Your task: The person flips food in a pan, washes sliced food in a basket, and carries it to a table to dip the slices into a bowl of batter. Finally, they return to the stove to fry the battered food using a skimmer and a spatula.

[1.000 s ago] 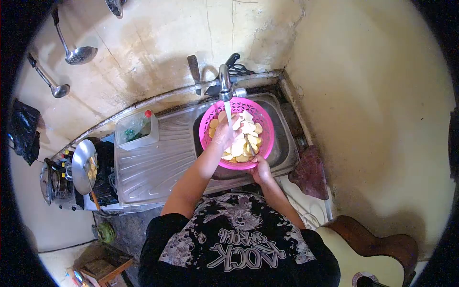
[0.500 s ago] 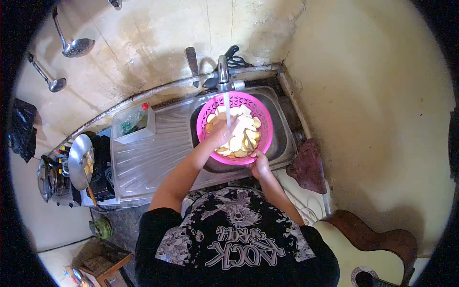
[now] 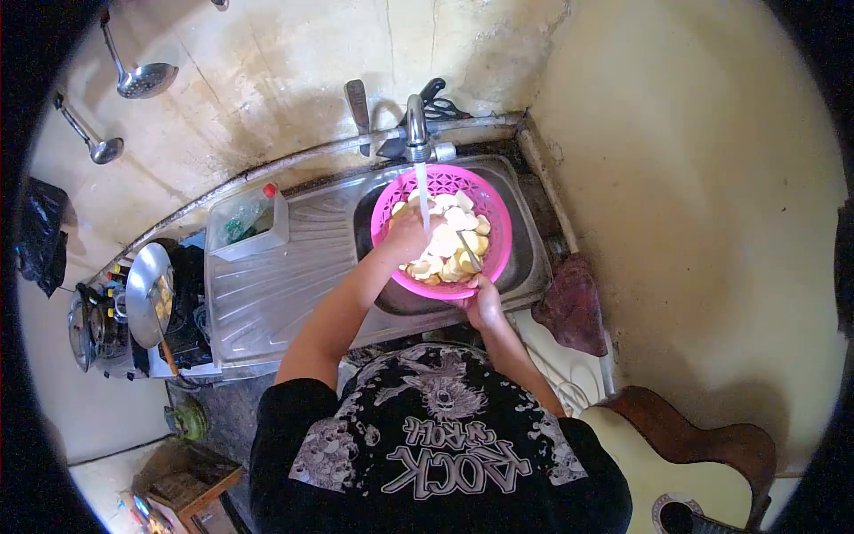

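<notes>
A pink plastic basket (image 3: 494,222) full of pale yellow cut potato pieces (image 3: 454,242) sits in the steel sink (image 3: 525,258) under the tap (image 3: 415,125). A stream of water runs from the tap into the basket. My left hand (image 3: 405,236) is inside the basket among the pieces, under the water, and its fingers are hidden. My right hand (image 3: 485,304) grips the basket's near rim. A thin grey blade-like thing (image 3: 469,252) lies among the pieces by that hand.
The steel drainboard (image 3: 276,285) lies left of the sink, with a clear plastic container (image 3: 249,222) at its back. Ladles (image 3: 138,80) hang on the wall. A stove with a pot lid (image 3: 147,285) stands at the left. A brown cloth (image 3: 569,307) and a guitar (image 3: 676,463) are at the right.
My left hand has shifted a little among the potato pieces under the running water. The basket has tilted slightly, and my right hand has stayed on its rim.
</notes>
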`<state>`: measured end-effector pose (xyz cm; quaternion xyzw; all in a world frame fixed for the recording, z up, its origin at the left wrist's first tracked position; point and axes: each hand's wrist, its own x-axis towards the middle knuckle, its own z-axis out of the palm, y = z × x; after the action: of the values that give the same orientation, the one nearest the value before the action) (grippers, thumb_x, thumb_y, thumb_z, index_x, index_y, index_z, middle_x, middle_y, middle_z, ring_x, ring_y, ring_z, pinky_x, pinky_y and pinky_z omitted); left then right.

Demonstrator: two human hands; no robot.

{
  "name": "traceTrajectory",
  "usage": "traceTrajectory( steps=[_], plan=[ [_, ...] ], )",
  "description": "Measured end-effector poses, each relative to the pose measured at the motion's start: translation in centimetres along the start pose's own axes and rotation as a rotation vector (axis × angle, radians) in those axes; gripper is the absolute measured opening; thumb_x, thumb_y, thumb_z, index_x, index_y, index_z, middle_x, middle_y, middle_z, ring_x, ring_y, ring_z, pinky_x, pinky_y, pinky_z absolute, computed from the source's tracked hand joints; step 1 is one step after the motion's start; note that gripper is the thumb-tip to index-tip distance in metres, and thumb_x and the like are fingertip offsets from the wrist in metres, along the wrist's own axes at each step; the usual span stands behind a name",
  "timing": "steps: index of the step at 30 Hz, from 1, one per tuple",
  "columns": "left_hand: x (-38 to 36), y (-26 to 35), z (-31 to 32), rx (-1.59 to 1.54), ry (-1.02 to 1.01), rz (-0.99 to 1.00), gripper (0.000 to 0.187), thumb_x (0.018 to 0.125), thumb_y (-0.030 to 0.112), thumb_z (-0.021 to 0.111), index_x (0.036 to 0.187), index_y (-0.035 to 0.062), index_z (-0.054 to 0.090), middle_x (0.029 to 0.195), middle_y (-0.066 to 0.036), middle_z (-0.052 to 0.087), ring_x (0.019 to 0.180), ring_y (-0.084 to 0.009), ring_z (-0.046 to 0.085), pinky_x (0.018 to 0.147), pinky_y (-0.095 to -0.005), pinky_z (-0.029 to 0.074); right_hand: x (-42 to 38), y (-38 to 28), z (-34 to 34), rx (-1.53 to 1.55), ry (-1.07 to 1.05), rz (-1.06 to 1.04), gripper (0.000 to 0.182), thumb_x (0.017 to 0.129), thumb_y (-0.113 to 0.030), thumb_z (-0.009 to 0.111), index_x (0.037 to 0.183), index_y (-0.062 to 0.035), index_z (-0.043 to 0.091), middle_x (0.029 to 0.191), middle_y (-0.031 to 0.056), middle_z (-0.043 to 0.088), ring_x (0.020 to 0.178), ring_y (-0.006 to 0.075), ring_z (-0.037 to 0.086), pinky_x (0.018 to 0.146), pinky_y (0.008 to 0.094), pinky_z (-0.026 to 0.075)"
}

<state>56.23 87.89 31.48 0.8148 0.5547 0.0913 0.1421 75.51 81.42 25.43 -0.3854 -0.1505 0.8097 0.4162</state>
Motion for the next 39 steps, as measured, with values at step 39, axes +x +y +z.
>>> traceTrajectory(
  steps=[39],
  plan=[
    [-3.8, 1.9, 1.1, 0.412, -0.146, 0.055, 0.050, 0.077, 0.046, 0.052, 0.112, 0.0104, 0.050, 0.114, -0.011, 0.046, 0.117, -0.0274, 0.033, 0.095, -0.0465, 0.028, -0.1, -0.3, 0.2, -0.060, -0.004, 0.021, 0.032, 0.072, -0.017, 0.043, 0.098, 0.0000, 0.049, 0.089, 0.0104, 0.058, 0.078, 0.0219, 0.056, 0.071, 0.0352, 0.046]
  ],
)
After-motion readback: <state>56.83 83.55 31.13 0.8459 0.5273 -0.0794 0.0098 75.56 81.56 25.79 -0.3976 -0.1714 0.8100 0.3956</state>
